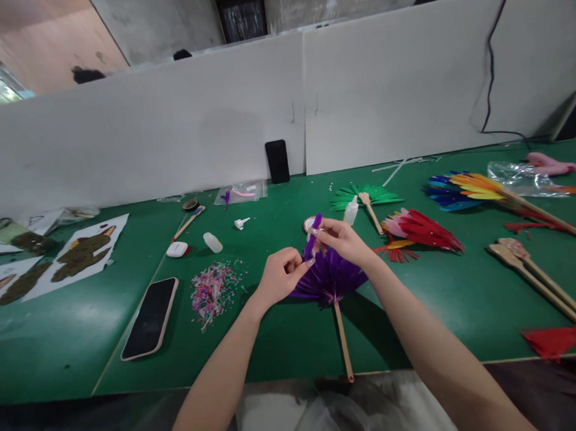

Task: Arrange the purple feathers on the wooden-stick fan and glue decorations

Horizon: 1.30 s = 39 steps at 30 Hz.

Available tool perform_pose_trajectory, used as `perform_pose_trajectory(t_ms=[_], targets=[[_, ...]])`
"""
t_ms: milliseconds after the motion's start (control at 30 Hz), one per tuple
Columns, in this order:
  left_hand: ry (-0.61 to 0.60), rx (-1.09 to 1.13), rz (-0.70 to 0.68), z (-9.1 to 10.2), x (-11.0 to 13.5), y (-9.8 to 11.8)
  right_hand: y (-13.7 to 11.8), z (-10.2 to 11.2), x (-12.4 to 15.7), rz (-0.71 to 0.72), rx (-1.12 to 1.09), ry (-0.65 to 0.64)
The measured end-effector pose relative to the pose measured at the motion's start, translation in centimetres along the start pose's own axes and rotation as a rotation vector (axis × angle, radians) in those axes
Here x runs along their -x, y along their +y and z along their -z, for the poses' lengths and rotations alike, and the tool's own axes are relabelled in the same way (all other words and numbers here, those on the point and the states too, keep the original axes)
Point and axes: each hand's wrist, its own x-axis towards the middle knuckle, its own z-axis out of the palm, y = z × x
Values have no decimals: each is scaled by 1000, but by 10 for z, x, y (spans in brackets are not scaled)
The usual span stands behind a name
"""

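A purple feather fan (332,281) lies in front of me, its wooden handle pointing toward the table's near edge. Above its feathers, my right hand (340,238) is closed on a single purple feather (312,243), which slants down to the left. My left hand (284,273) is closed in a pinch at the left side of the fan, by the feather's lower end; the fingertips are too small to show exactly what they grip. Just behind the hands sits a small round white and red piece (310,224), partly hidden. A white glue bottle (351,210) stands beyond my right hand.
Left are a phone (150,319), colourful chips (215,293), a small bottle (213,242) and a brush (188,223). Right lie a green fan (367,198), red feathers (421,231), a multicoloured fan (474,189) and wooden handles (537,276). A white partition (168,132) stands behind.
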Motion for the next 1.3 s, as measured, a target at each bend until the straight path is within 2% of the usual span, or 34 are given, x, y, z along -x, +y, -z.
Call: perform_pose_trajectory(t_ms=[433, 867, 1300], targets=[[8, 13, 5, 1, 0, 1, 2, 0, -1, 8, 25, 43], [12, 40, 14, 1, 0, 1, -1, 0, 0, 18, 44, 12], [19, 70, 36, 2, 0, 3, 4, -1, -1, 7, 33, 39]])
